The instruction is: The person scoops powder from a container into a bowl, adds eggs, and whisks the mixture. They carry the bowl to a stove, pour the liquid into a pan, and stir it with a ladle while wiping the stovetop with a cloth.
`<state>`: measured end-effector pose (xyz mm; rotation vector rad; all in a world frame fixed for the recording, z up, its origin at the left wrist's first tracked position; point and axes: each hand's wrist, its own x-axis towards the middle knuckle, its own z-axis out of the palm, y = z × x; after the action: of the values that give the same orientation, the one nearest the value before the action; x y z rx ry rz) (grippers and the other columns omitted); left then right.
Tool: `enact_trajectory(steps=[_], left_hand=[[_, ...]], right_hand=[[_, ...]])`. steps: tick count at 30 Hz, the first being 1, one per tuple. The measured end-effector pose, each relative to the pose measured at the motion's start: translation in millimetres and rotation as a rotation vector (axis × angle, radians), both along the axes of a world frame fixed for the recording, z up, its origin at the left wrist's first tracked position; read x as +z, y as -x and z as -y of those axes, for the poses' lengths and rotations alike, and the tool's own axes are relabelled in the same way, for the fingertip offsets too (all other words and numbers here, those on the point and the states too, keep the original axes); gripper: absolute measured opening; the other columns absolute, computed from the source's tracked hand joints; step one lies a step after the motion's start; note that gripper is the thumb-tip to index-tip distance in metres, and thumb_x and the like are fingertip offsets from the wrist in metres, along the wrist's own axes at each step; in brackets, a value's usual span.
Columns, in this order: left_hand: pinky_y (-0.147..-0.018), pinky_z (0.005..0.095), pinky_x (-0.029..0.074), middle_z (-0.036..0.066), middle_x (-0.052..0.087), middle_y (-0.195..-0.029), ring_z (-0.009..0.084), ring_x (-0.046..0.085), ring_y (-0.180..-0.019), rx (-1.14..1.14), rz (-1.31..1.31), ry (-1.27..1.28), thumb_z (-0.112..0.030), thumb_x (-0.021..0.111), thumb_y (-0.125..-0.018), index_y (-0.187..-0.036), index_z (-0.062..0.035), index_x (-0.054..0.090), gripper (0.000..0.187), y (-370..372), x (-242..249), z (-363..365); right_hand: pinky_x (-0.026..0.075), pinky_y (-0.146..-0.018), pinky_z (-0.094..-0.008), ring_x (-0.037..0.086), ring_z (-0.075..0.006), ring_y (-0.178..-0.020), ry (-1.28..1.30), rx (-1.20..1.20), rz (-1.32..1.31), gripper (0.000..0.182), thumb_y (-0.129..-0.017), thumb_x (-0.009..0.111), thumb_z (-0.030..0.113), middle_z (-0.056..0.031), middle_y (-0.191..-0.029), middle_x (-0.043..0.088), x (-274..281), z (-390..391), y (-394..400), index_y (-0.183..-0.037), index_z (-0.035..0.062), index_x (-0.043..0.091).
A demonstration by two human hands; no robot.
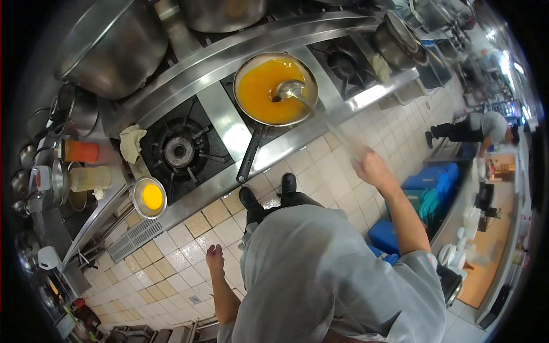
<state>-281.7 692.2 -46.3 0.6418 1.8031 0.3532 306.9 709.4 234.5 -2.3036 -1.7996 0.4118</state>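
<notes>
My right hand [370, 168] is wrapped round the long handle of a metal ladle [290, 90], slightly smeared by motion. The ladle's bowl rests in orange-yellow liquid [260, 86] that looks like beaten egg, spread over most of a frying pan [236, 102]. This pan sits on the stove with its black handle [249, 157] pointing toward me. Hanging low at my side, my left hand [215, 260] is empty, its fingers loosely bent and apart. A metal bowl [137, 207] with more yellow liquid stands at the stove's left end, away from that hand.
Burners flank the pan, one on the left [179, 152] and one on the right [342, 64]. Large pots [117, 54] stand behind. A cloth [132, 143] lies near an orange-filled container [81, 151]. Blue bins [432, 178] and a co-worker [486, 128] are at right, over a tiled floor.
</notes>
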Motion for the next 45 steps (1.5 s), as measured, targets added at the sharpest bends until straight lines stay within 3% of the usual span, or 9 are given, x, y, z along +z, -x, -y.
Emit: enact_trajectory(steps=[10, 15, 20, 22, 25, 28, 31, 40, 45], left_hand=[[-0.050, 0.0238, 0.041, 0.000, 0.058, -0.077, 0.0078, 0.052, -0.064, 0.095, -0.041, -0.007, -0.027, 0.070, -0.094, -0.138, 0.0068, 0.049, 0.059, -9, 15, 51], [-0.051, 0.0247, 0.043, 0.002, 0.060, -0.080, 0.0090, 0.053, -0.065, 0.120, -0.085, 0.032, -0.029, 0.071, -0.093, -0.137, 0.0048, 0.051, 0.059, -21, 20, 74], [-0.051, 0.0254, 0.043, 0.002, 0.061, -0.078, 0.0089, 0.054, -0.065, 0.111, -0.123, 0.031, -0.030, 0.071, -0.093, -0.135, 0.0051, 0.052, 0.059, -24, 15, 88], [-0.052, 0.0259, 0.044, 0.004, 0.065, -0.081, 0.0083, 0.053, -0.064, 0.118, -0.082, 0.003, -0.031, 0.071, -0.091, -0.135, 0.0048, 0.054, 0.059, -22, 25, 93], [-0.090, 0.0362, 0.051, 0.019, 0.073, -0.109, 0.0282, 0.068, -0.103, 0.052, -0.186, -0.006, -0.036, 0.071, -0.090, -0.133, 0.0044, 0.057, 0.061, -7, -14, 102], [-0.090, 0.0372, 0.052, 0.021, 0.072, -0.110, 0.0293, 0.069, -0.103, 0.061, -0.208, -0.023, -0.037, 0.070, -0.090, -0.132, 0.0044, 0.058, 0.060, -14, -14, 94], [-0.091, 0.0375, 0.052, 0.021, 0.072, -0.111, 0.0291, 0.068, -0.105, 0.038, -0.209, 0.000, -0.038, 0.070, -0.090, -0.133, 0.0045, 0.057, 0.062, -25, 13, 78], [-0.091, 0.0391, 0.053, 0.022, 0.071, -0.114, 0.0313, 0.067, -0.110, 0.086, -0.217, -0.015, -0.040, 0.071, -0.088, -0.134, 0.0042, 0.057, 0.065, -19, 7, 87], [-0.092, 0.0388, 0.053, 0.022, 0.070, -0.115, 0.0315, 0.066, -0.111, 0.052, -0.219, 0.003, -0.039, 0.071, -0.088, -0.134, 0.0043, 0.056, 0.065, -15, 14, 84]], right_hand=[[0.053, -0.079, -0.0486, 0.065, -0.0436, -0.089, -0.143, 0.054, -0.132, 0.055, -0.087, 0.064, 0.009, -0.0255, -0.101, 0.065, -49, -46, -23, -0.140, 0.0036, 0.050], [0.053, -0.087, -0.0444, 0.065, -0.0434, -0.102, -0.102, -0.095, -0.274, 0.049, -0.092, 0.062, 0.015, -0.0293, -0.113, 0.065, -56, -48, -29, -0.138, -0.0014, 0.051], [0.052, -0.088, -0.0443, 0.065, -0.0448, -0.099, -0.056, -0.081, -0.344, 0.048, -0.097, 0.058, 0.018, -0.0281, -0.108, 0.067, -75, -24, -41, -0.141, 0.0013, 0.048], [0.051, -0.086, -0.0432, 0.066, -0.0391, -0.093, 0.113, -0.151, -0.440, 0.045, -0.098, 0.056, 0.018, -0.0253, -0.101, 0.068, -57, -23, -34, -0.140, 0.0026, 0.049], [0.049, -0.060, -0.0351, 0.059, -0.0208, -0.065, 0.115, -0.211, -0.568, 0.040, -0.099, 0.054, 0.017, -0.0122, -0.081, 0.062, -41, -20, -15, -0.137, 0.0044, 0.051], [0.036, -0.040, -0.0253, 0.043, -0.0069, -0.046, 0.188, -0.375, -0.861, 0.036, -0.101, 0.050, 0.016, 0.0011, -0.071, 0.048, -34, -20, -3, -0.135, 0.0056, 0.050], [0.037, -0.039, -0.0253, 0.042, -0.0069, -0.044, 0.211, -0.404, -0.919, 0.033, -0.101, 0.050, 0.015, 0.0012, -0.072, 0.047, -28, -23, 6, -0.131, 0.0047, 0.051], [0.036, -0.037, -0.0267, 0.041, -0.0081, -0.043, 0.316, -0.606, -1.307, 0.031, -0.096, 0.052, 0.011, -0.0012, -0.073, 0.049, -10, -29, 36, -0.126, 0.0052, 0.054], [0.034, -0.036, -0.0241, 0.038, -0.0061, -0.042, 0.324, -0.594, -1.371, 0.035, -0.092, 0.054, 0.011, 0.0012, -0.072, 0.047, -8, -39, 51, -0.127, 0.0025, 0.054]])
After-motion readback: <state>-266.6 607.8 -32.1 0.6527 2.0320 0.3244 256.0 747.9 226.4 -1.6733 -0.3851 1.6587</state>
